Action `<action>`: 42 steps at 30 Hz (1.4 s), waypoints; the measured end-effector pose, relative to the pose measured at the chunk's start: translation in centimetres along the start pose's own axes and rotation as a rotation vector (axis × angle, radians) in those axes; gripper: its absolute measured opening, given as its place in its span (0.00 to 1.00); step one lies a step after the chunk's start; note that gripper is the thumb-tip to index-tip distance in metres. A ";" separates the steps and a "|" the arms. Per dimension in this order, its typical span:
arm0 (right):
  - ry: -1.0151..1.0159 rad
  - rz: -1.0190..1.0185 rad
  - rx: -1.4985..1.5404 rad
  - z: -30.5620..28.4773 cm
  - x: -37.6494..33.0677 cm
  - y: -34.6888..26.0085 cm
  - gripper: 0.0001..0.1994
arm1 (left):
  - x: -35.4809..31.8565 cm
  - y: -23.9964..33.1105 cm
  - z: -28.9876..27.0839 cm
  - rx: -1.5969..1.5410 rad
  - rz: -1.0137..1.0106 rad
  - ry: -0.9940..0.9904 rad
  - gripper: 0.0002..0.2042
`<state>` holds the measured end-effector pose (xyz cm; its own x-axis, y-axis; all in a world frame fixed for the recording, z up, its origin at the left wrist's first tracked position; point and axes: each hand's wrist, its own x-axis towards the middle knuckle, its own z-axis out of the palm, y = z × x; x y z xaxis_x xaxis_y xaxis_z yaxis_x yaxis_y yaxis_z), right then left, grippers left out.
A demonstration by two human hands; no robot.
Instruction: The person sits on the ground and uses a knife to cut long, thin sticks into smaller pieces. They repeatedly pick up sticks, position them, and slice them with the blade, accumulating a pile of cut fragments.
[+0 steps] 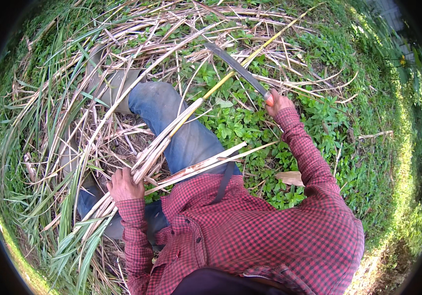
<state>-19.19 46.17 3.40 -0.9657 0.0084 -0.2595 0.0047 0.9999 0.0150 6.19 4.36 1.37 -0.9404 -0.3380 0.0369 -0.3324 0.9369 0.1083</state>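
My left hand [125,185] is closed round a bundle of dry, pale stalks [164,140] that slants up to the right across my legs. Out of the bundle runs a longer yellow stalk [216,87], its thin tip reaching the far right. In my right hand [280,103] is the orange handle [269,100] of a machete. Its long, dark, slightly curved blade [238,68] points up and to the left and crosses the yellow stalk; whether the two touch I cannot tell. Split pale pieces of stalk [206,163] lie across my lap.
Dry stalks and leaves [250,29] cover the ground ahead. Long green blades of grass [66,216] hang among stalks on the left. Low leafy plants [240,123] grow on the right. My bent knee [154,96] in blue trousers is close to the bundle.
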 end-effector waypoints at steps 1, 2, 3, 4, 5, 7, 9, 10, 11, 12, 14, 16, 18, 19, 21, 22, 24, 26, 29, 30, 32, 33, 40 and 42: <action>-0.004 -0.071 -0.062 0.3 -1.1 -0.5 0.19 | 0.4 0.6 0.1 -0.035 -0.010 -0.008 0.18; 0.035 -0.128 -0.063 0.6 -1.9 -0.7 0.19 | 0.9 1.1 -0.1 -0.021 0.008 -0.016 0.18; 0.073 -0.186 -0.064 1.0 -2.5 -0.7 0.19 | 1.4 1.4 -0.4 -0.007 0.025 -0.023 0.18; 0.044 -0.059 -0.033 1.7 -2.2 -0.4 0.19 | 1.9 1.3 0.0 0.000 -0.004 -0.061 0.20; 0.024 0.071 0.004 2.6 -1.0 0.1 0.19 | 2.1 1.3 -0.2 0.002 0.016 -0.078 0.20; 0.032 0.271 0.090 3.6 0.8 0.8 0.20 | 2.5 1.3 -0.7 0.001 0.039 -0.111 0.20; 0.081 0.429 0.185 3.6 1.5 1.7 0.22 | 2.4 0.5 -1.3 -0.048 0.104 -0.158 0.25; 0.058 0.436 0.255 3.5 1.9 2.3 0.24 | 2.1 -0.2 -1.5 -0.092 0.133 -0.151 0.26; 0.053 0.444 0.250 3.6 1.7 2.3 0.25 | 1.7 -1.1 -1.8 -0.133 0.168 -0.145 0.28; 0.048 0.453 0.243 3.8 1.3 2.5 0.26 | 1.2 -2.1 -2.5 -0.098 0.154 -0.187 0.31; 0.032 0.489 0.279 5.5 1.5 3.7 0.28 | 0.5 -4.8 -1.8 -0.140 0.127 -0.187 0.30; 0.049 0.480 0.298 7.4 0.8 3.3 0.27 | 0.1 -6.7 -0.9 -0.160 0.057 -0.265 0.27; 0.070 0.478 0.334 8.6 0.2 3.0 0.26 | 0.4 -5.3 -1.3 -0.062 0.044 -0.172 0.24; 0.118 0.453 0.370 9.6 -0.1 3.5 0.25 | 0.5 -4.3 -1.4 -0.017 0.040 -0.122 0.23; 0.211 0.405 0.444 11.2 -1.3 4.1 0.24 | 0.8 -3.2 -1.7 0.047 0.015 0.058 0.19; 0.209 0.439 0.411 11.3 -2.3 4.1 0.22 | 1.2 -3.1 -1.8 0.062 -0.003 0.124 0.19; 0.184 0.418 0.349 9.8 -4.4 2.8 0.22 | 2.1 -3.2 -2.2 0.116 -0.026 0.237 0.19; 0.126 0.407 0.338 9.5 -5.4 2.9 0.22 | 3.8 -4.4 -1.9 0.137 -0.047 0.187 0.22; -0.044 0.358 0.308 10.5 -5.6 2.8 0.24 | 5.7 -6.2 -0.6 0.126 -0.028 0.090 0.28; -0.109 0.361 0.226 10.0 -5.8 2.0 0.26 | 5.9 -6.4 -0.8 0.085 -0.067 -0.020 0.32; -0.135 0.371 0.217 10.3 -5.3 2.0 0.27 | 5.7 -6.1 -1.5 0.072 0.025 0.067 0.35; -0.151 0.379 0.211 10.4 -5.1 2.0 0.28 | 5.4 -5.6 -2.2 0.066 0.074 0.105 0.36; -0.198 0.372 0.200 9.5 -5.2 1.1 0.31 | -0.2 0.5 0.0 -1.049 -0.085 0.192 0.05; -0.192 0.366 0.203 9.7 -5.2 0.9 0.31 | -0.6 1.1 3.1 -1.610 -0.437 -0.064 0.13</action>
<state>-11.66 47.18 -4.60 -0.8253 0.3449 -0.4471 0.4061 0.9127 -0.0456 6.15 5.85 -1.58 -0.8175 -0.4899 -0.3030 -0.1834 -0.2773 0.9431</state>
